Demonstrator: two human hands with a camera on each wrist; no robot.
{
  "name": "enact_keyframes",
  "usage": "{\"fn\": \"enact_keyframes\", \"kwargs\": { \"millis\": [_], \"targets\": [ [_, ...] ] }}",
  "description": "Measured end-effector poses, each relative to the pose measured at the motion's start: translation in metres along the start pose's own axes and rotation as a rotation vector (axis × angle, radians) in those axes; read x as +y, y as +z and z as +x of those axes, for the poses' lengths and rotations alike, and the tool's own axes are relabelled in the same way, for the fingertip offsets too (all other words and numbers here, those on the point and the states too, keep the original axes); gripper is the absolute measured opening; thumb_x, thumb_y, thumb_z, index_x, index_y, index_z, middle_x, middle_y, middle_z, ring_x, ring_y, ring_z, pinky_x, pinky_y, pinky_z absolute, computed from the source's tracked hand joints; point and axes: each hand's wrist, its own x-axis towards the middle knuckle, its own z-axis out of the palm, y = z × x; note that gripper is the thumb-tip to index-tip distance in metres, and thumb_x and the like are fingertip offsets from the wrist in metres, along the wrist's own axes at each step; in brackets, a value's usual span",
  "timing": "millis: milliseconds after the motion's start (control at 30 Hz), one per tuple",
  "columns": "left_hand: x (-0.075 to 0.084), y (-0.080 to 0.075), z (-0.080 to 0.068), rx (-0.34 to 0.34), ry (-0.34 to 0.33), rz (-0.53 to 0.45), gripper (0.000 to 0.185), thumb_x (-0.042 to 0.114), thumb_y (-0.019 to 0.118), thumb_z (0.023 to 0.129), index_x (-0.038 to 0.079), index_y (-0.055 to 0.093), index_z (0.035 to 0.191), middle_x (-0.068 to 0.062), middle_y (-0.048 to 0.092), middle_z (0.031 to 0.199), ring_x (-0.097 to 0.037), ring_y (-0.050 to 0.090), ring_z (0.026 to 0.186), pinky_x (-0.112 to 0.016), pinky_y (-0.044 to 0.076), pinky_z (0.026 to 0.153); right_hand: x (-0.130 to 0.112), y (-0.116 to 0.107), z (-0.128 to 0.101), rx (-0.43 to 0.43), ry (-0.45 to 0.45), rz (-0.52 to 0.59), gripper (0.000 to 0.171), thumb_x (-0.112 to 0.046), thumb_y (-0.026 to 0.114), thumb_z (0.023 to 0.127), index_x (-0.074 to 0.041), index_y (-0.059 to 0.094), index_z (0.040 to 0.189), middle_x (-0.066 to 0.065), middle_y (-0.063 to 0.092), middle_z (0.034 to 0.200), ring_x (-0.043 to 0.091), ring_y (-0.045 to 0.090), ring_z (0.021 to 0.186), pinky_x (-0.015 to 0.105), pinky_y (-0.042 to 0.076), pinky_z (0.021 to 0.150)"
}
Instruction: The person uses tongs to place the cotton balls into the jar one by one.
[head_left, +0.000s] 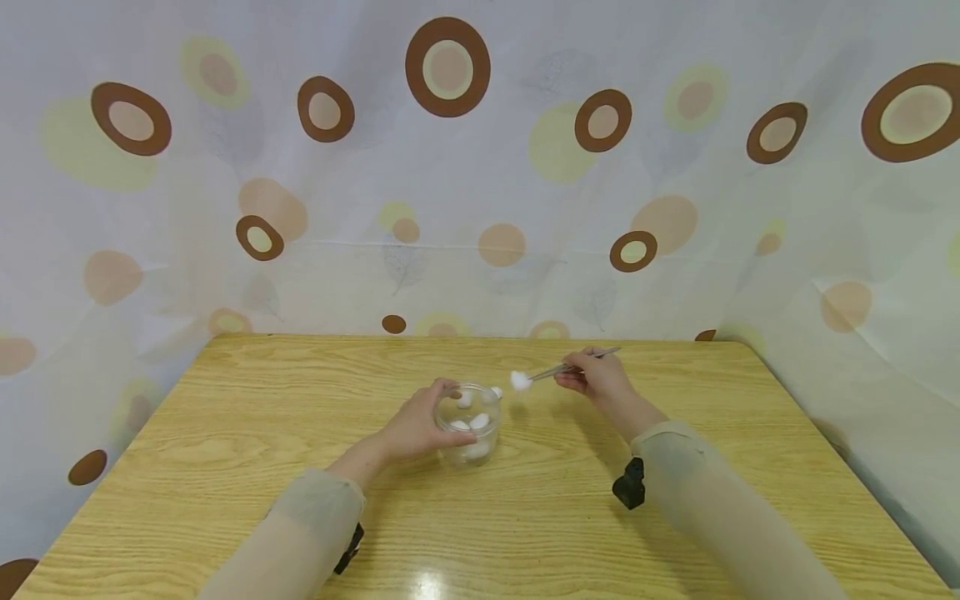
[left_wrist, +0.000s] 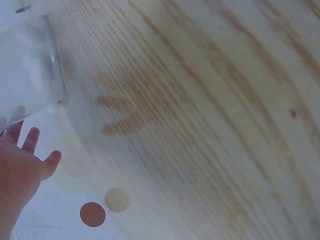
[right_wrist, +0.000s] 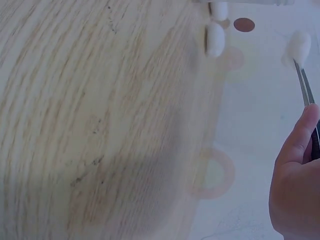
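In the head view my left hand (head_left: 412, 425) grips a clear round jar (head_left: 489, 432), thumb on the near side and fingers at the far rim. Several white cotton balls (head_left: 480, 422) lie inside. My right hand (head_left: 603, 385) pinches metal tweezers (head_left: 549, 372) to the right of the jar. Their tips hold a cotton ball (head_left: 520, 381) up in the air, also seen in the right wrist view as a fluffy white ball (right_wrist: 299, 46). The left wrist view has the jar (left_wrist: 30, 70) at its left edge with the fingers (left_wrist: 31, 141) beside it.
Loose cotton balls (right_wrist: 215, 39) lie on the wooden table (head_left: 285, 417), close to the jar. A patterned cloth (head_left: 480, 183) hangs behind the table and along its sides. Dark wrist cameras (head_left: 630, 483) sit at both sleeves.
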Motion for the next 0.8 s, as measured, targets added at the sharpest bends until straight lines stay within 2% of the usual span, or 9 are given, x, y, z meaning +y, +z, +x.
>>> {"fn": "enact_keyframes", "kwargs": {
  "millis": [300,567,800],
  "targets": [
    [0.002,0.003,0.003,-0.013,0.004,-0.007,0.084,0.043,0.077,0.072,0.010,0.036,0.138,-0.006,0.048,0.137,-0.031,0.039,0.130,-0.051,0.035,0.103,-0.022,0.007,-0.007,-0.022,-0.031,0.052,0.029,0.000,0.045,0.095,-0.008,0.041,0.067,0.006,0.058,0.066,0.013,0.066,0.059,0.021,0.055,0.061],
    [0.002,0.002,0.005,-0.014,0.009,0.036,0.083,0.045,0.077,0.072,0.011,0.038,0.137,-0.005,0.050,0.135,-0.031,0.041,0.128,-0.050,0.035,0.103,-0.026,0.016,-0.007,-0.083,-0.041,0.044,0.023,-0.002,0.045,0.096,-0.007,0.041,0.074,0.006,0.059,0.068,0.014,0.066,0.062,0.021,0.055,0.062],
    [0.005,0.002,0.005,-0.034,0.014,0.028,0.083,0.044,0.077,0.073,0.012,0.037,0.138,-0.005,0.048,0.136,-0.030,0.038,0.130,-0.050,0.034,0.104,-0.020,0.026,-0.008,-0.126,-0.065,0.023,0.026,-0.001,0.044,0.095,-0.008,0.045,0.070,0.005,0.059,0.065,0.013,0.065,0.060,0.021,0.055,0.061]
  ]
}}
